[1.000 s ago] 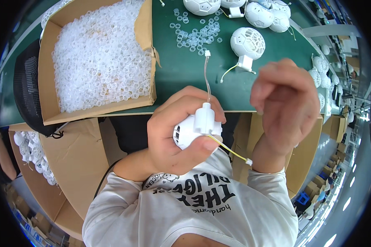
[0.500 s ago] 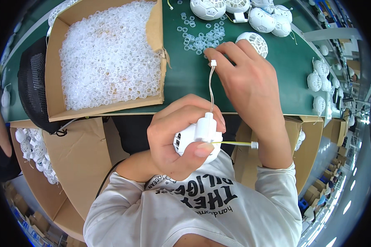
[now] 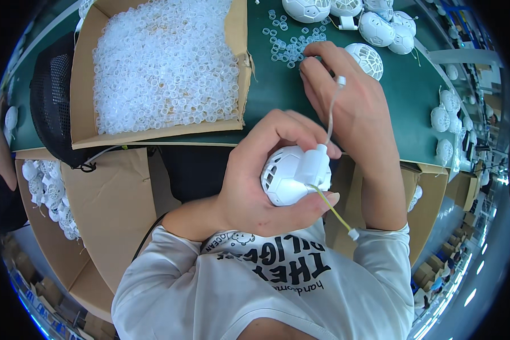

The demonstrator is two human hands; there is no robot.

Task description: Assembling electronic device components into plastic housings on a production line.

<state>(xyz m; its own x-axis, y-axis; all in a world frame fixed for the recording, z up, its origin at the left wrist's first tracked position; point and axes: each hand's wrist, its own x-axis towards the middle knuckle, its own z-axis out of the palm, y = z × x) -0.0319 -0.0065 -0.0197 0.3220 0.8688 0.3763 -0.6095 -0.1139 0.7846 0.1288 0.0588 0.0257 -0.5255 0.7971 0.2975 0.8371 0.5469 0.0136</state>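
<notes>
My left hand (image 3: 245, 184) is wrapped round a white ball-shaped plastic housing (image 3: 280, 184) with slots in its side, held in front of my chest. A white block (image 3: 311, 165) sits on the housing. From it a pale cable (image 3: 330, 116) rises to a small white plug, and a yellow cable (image 3: 335, 214) slants down to another. My right hand (image 3: 354, 99) is over the green table, its bent fingers at the edge of a loose scatter of small clear rings (image 3: 289, 50). Whether a ring is between those fingertips is hidden. A white openwork ball (image 3: 366, 61) lies just beyond that hand.
A cardboard box (image 3: 242, 85) full of clear rings (image 3: 164, 68) stands on the left of the table (image 3: 266, 96). A black mesh item (image 3: 54, 102) lies beside it. Several white balls (image 3: 377, 28) are grouped at the far right. Below the table, another cardboard box (image 3: 105, 198) contains white balls.
My left hand has shifted right and slightly up, turning the housing so its slotted side shows more. The yellow cable now points downward. The whole view has shifted a little.
</notes>
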